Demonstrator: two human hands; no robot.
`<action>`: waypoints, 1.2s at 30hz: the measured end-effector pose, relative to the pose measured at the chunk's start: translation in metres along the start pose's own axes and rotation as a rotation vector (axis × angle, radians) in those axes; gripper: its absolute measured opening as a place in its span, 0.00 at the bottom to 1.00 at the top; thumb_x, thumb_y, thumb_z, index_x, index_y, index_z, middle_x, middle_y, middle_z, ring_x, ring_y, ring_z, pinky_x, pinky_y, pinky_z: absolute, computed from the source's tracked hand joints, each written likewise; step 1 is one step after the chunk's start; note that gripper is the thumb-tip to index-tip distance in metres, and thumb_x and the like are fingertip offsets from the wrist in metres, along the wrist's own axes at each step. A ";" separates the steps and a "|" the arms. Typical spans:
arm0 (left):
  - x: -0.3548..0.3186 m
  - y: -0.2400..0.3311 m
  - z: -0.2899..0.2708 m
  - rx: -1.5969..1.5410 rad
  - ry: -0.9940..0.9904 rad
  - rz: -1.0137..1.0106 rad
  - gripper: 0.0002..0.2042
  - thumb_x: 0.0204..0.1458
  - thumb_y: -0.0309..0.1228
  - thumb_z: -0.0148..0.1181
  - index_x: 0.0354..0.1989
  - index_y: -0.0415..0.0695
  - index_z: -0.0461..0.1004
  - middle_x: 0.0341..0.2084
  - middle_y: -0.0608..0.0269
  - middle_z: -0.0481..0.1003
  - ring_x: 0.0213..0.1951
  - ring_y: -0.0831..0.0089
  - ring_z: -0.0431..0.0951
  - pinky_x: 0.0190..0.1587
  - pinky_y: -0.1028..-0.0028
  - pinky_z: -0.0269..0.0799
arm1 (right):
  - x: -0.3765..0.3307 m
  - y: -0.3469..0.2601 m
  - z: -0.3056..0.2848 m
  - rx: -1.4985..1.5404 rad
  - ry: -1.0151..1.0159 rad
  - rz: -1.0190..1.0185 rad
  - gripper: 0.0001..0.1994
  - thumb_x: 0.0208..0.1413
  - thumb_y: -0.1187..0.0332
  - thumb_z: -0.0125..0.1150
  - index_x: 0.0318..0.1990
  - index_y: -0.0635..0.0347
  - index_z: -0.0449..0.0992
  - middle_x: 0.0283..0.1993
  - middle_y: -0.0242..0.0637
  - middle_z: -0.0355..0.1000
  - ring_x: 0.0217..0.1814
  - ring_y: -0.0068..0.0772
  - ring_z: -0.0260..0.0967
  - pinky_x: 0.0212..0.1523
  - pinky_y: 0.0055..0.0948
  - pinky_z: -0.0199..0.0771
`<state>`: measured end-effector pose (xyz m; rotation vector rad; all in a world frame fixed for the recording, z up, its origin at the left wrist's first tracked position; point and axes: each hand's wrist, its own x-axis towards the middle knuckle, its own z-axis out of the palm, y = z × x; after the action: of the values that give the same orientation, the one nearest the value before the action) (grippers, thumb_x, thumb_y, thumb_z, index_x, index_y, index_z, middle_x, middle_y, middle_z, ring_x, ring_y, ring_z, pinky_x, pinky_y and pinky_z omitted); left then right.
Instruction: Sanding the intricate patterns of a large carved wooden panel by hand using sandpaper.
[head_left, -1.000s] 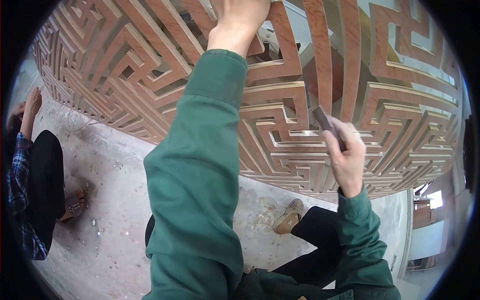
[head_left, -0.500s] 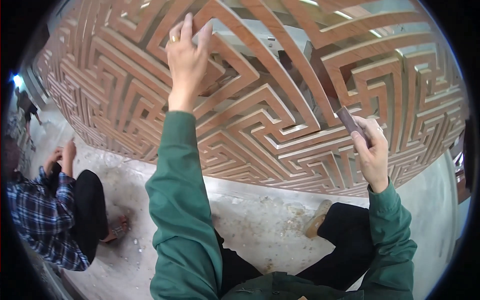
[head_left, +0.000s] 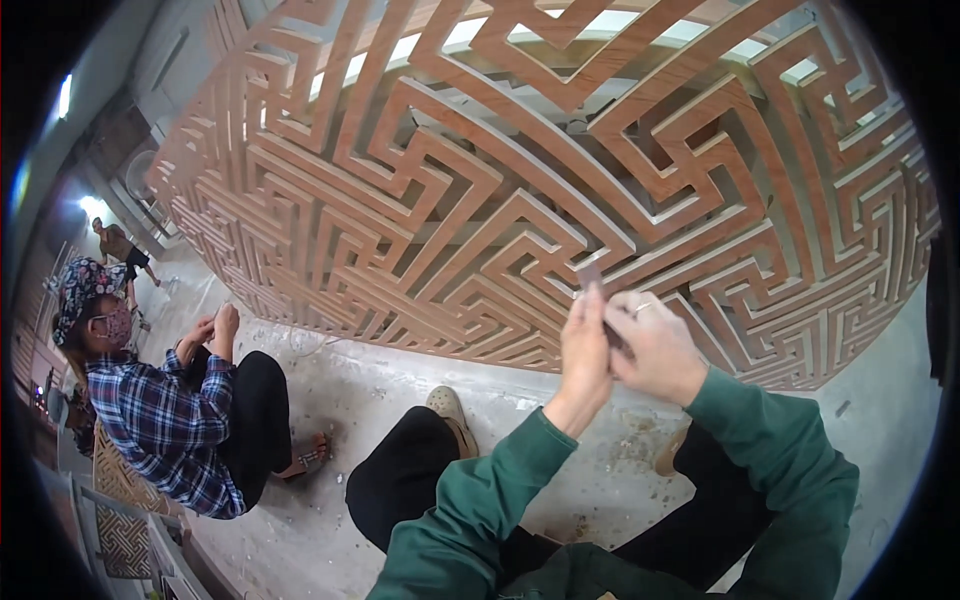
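Observation:
My hands meet in front of a large wooden lattice panel (head_left: 470, 190), cut in angular maze-like bars with reddish-brown faces and pale edges. Between them is a small brownish-grey sanding block (head_left: 590, 272), its upper end sticking out above the fingers. My left hand (head_left: 585, 345) is closed on the block with the fingers pointing up. My right hand (head_left: 655, 345), with a ring on one finger, is curled against the left one and around the block's lower part; it is slightly blurred. Both hands are off the panel's face as far as I can see.
At the left a person in a plaid shirt (head_left: 165, 425) sits low beside the panel, hands raised together. Farther back another person (head_left: 120, 245) stands. More patterned lattice pieces (head_left: 122, 540) lean at the lower left. Under my legs is a stained concrete floor (head_left: 310, 540).
My left hand has left the upper part of the panel and come down to the right. My right hand has drawn the sanding block off the panel to meet it. The view has swung left.

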<state>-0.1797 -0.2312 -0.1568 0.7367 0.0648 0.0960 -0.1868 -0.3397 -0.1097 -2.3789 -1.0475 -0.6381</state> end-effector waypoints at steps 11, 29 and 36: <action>0.058 0.053 -0.044 1.208 0.199 0.337 0.14 0.53 0.30 0.52 0.47 0.38 0.68 0.24 0.53 0.75 0.22 0.70 0.78 0.19 0.72 0.71 | -0.012 0.029 -0.082 0.174 0.082 0.241 0.13 0.49 0.68 0.57 0.41 0.63 0.75 0.35 0.44 0.71 0.33 0.43 0.71 0.35 0.33 0.71; 0.088 0.040 -0.045 1.637 -0.040 0.771 0.09 0.51 0.25 0.50 0.41 0.39 0.69 0.27 0.41 0.73 0.34 0.44 0.73 0.33 0.55 0.66 | -0.071 0.000 -0.123 0.318 -0.330 0.108 0.15 0.50 0.62 0.58 0.43 0.60 0.75 0.32 0.40 0.73 0.31 0.42 0.70 0.32 0.34 0.70; 0.121 0.059 -0.054 1.583 -0.147 0.500 0.07 0.51 0.24 0.49 0.33 0.36 0.72 0.19 0.50 0.72 0.25 0.57 0.74 0.29 0.65 0.67 | -0.074 0.002 -0.119 0.381 -0.334 0.106 0.14 0.51 0.63 0.57 0.43 0.60 0.76 0.32 0.39 0.73 0.30 0.41 0.70 0.31 0.31 0.70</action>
<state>-0.0682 -0.1381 -0.1599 2.3322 -0.2228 0.4950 -0.2563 -0.4502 -0.0593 -2.2200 -1.0558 0.0069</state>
